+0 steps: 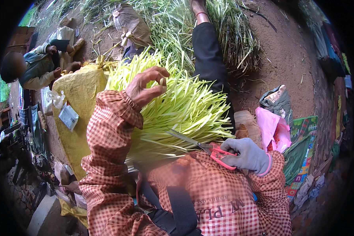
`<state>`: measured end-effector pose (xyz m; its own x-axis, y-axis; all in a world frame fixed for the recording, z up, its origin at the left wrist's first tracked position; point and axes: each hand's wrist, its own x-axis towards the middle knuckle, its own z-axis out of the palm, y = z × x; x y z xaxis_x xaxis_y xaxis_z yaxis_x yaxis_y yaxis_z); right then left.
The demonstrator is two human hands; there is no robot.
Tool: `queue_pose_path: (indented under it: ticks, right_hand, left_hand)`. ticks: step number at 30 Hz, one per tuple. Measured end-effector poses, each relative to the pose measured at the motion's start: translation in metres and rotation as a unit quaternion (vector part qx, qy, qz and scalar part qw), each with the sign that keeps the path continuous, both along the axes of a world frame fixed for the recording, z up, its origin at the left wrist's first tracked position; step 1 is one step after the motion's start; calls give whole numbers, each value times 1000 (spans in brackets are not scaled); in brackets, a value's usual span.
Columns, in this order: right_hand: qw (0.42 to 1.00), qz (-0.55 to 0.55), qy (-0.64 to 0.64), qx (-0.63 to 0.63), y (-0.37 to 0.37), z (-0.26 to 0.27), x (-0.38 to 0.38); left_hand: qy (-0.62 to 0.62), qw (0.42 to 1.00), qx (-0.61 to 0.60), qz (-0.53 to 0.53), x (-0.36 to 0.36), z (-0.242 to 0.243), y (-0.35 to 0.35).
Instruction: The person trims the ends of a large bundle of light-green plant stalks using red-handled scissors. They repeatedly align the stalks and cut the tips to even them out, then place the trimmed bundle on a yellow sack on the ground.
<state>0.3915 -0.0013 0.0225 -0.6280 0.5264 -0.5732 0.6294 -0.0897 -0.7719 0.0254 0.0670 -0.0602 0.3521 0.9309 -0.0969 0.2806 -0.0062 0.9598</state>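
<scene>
A large pile of long, pale yellow-green leaves (pixel 183 109) lies across my lap. My bare left hand (pixel 150 84) is over its left part, thumb and fingers curled towards each other; a small pale spot shows between them, and whether it is a fingernail or a held piece is unclear. On my right hand (pixel 246 155) is a grey knitted glove with a pink cuff. It grips the red handles of a pair of scissors (pixel 194 143), whose blades point up and left over the leaves' near edge. The blades look almost closed.
A yellow woven sack (pixel 76 97) with a small clear packet (pixel 68 116) stands left. Beyond sits another person (pixel 37 66). My outstretched leg (pixel 209 53) lies beside heaped green grass (pixel 171 32) and a tied sack (pixel 132 25). Right are a pink plastic bag (pixel 273 129) and a patterned mat (pixel 302 153).
</scene>
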Motion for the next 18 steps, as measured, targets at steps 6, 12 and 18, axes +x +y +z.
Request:
queue_pose_path:
  ticks: [6, 12, 18]
  right_hand:
    - [999, -49, 4, -9, 2, 3, -6]
    - [990, -65, -33, 124, 12, 2, -16]
    - [987, -16, -24, 156, 27, -2, -33]
  left_hand:
    - [-19, 999, -32, 31, -2, 15, -6]
    - [-55, 994, -81, 51, -2, 25, -12]
    - [-103, 992, -54, 47, 0, 24, -10]
